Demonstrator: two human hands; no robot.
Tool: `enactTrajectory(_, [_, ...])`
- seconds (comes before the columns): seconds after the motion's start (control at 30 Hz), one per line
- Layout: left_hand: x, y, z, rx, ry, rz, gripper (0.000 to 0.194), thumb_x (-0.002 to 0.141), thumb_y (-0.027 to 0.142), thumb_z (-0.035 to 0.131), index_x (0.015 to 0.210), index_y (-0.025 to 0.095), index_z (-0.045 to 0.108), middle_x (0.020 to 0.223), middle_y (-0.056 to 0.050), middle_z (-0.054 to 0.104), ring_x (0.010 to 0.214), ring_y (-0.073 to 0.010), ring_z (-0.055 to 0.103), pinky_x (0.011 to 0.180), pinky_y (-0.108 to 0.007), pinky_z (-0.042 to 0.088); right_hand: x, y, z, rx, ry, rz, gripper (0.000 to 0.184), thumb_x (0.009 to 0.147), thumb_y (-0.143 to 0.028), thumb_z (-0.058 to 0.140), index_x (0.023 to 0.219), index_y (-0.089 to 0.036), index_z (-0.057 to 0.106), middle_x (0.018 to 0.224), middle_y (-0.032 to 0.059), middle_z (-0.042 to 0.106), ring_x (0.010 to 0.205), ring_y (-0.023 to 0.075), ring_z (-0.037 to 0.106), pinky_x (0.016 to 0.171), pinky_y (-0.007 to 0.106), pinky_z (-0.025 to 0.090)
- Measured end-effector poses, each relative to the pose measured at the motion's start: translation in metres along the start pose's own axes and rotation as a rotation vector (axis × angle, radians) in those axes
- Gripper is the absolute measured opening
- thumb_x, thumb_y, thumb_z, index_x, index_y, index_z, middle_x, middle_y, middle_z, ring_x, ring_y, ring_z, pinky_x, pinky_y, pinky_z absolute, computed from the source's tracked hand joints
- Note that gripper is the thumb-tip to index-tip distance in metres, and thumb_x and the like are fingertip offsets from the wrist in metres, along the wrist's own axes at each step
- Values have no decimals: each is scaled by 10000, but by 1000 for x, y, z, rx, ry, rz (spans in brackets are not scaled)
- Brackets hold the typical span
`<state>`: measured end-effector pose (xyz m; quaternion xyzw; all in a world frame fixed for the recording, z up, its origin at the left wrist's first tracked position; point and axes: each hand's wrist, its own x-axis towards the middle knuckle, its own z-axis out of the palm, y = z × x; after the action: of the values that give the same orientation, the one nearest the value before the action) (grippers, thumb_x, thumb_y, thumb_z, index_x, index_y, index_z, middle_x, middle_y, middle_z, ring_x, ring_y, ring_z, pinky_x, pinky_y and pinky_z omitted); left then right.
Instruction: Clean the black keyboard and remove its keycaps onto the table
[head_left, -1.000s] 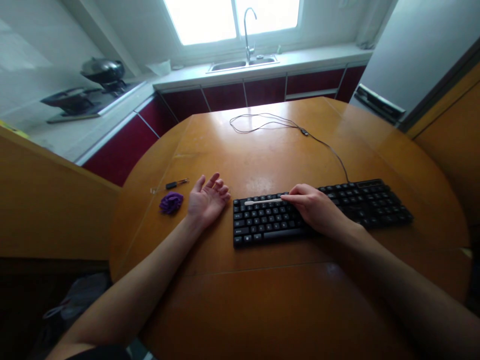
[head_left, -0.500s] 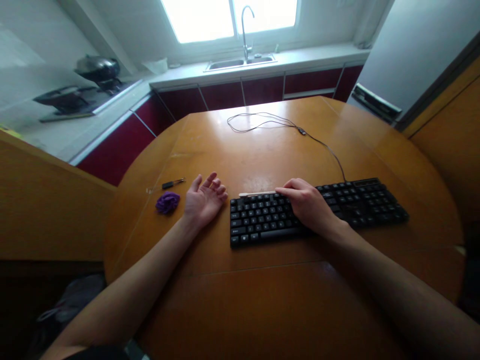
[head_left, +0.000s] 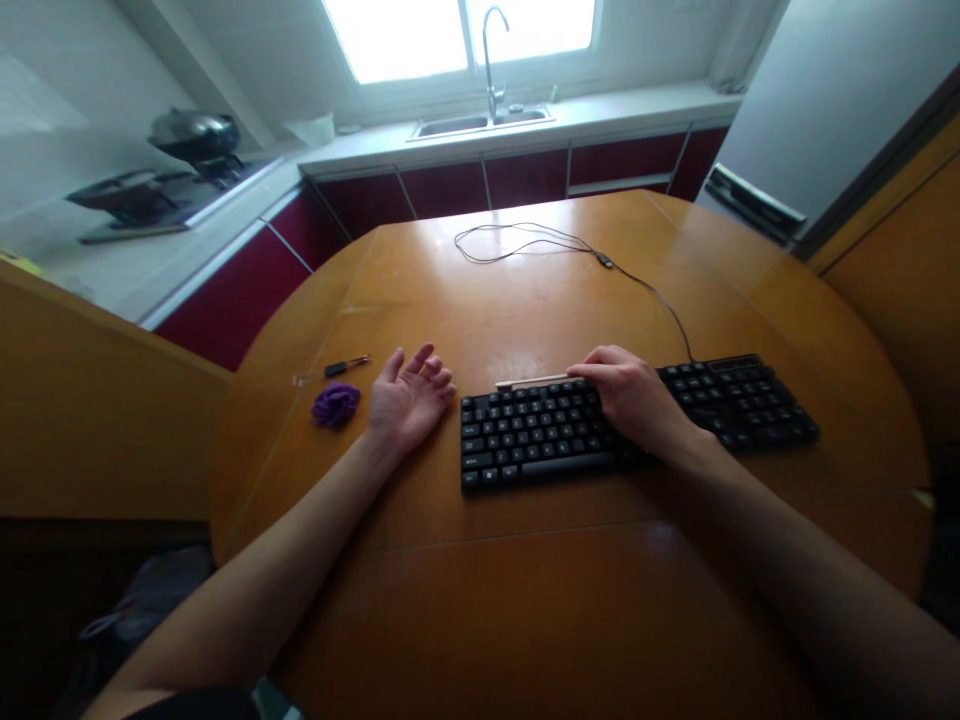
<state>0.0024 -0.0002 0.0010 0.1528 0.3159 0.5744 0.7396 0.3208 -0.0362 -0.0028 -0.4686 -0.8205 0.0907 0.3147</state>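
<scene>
A black keyboard (head_left: 536, 435) lies on the wooden table. Over its middle, my right hand (head_left: 634, 395) is closed around the end of a slim pale toothbrush (head_left: 536, 381). The toothbrush points left along the keyboard's back edge, its head near the top row of keys; whether the bristles touch cannot be made out. My left hand (head_left: 411, 400) rests palm up just left of the keyboard, fingers loosely spread and holding nothing. Beyond it to the left are a crumpled purple cloth (head_left: 336, 404) and a small black object with a metal end (head_left: 346, 367).
The keyboard's cable (head_left: 525, 228) loops across the far part of the round table (head_left: 465, 590). Past the table stand a counter with a sink (head_left: 480, 125), a stove with pans (head_left: 195, 135) on the left and a grey fridge (head_left: 825, 110) on the right.
My right hand has slid right along the keyboard's back edge, taking the toothbrush with it. The left hand, cloth and keyboard stay in place.
</scene>
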Motion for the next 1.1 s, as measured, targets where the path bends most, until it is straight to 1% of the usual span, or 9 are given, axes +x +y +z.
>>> enactTrajectory(0.2, [-1,-1,2,11,25,2,490,1071,433,310,912,163,687,690,-36,593,580,-156,556,579,-289,446,-2,17,-19,22,-3,49,359,953,-100,470,1004,-212,808,944,101,726,891,236,653,812,380,528])
enactTrajectory(0.33, [-1,0,2,2,17,0,490,1072,423,303,921,158,687,688,-38,592,579,-160,555,568,-289,439,-3,23,-24,44,-12,68,347,959,-123,473,992,-208,808,948,101,730,881,233,661,804,380,534])
enactTrajectory(0.47, [0,0,1,4,9,3,496,1073,420,292,924,155,684,688,-35,589,577,-157,555,575,-289,439,-4,20,-18,44,-35,62,351,953,-97,465,997,-191,800,956,104,726,896,234,657,820,379,533])
enactTrajectory(0.67, [0,-1,0,6,6,2,485,1070,425,306,929,158,686,692,-38,597,582,-161,559,576,-291,451,-4,10,-2,26,-35,35,380,906,-34,477,999,-218,796,929,86,712,878,224,641,807,360,535])
enactTrajectory(0.8, [0,0,0,7,13,4,485,1070,422,309,928,158,690,691,-41,602,588,-164,564,577,-291,456,-5,10,-3,35,-24,32,371,910,-38,485,1005,-223,791,934,84,707,886,227,638,806,357,530])
enactTrajectory(0.93, [0,0,-1,6,11,6,485,1069,417,311,930,153,693,694,-43,604,590,-165,563,578,-298,461,-6,-1,-12,62,-35,62,310,955,-99,489,1000,-197,780,938,96,698,898,233,644,820,361,525])
enactTrajectory(1.0, [0,0,-1,9,9,4,487,1069,419,308,930,153,691,696,-42,601,591,-165,566,582,-299,460,-8,-13,-13,77,-69,61,281,973,-135,493,1010,-187,767,929,96,686,889,228,644,828,359,522])
enactTrajectory(1.1, [-1,0,0,12,10,2,485,1069,424,312,926,158,691,698,-39,596,592,-165,569,585,-297,458,-13,-36,-6,88,-132,36,259,996,-190,489,1060,-179,740,907,85,659,835,210,630,791,339,516])
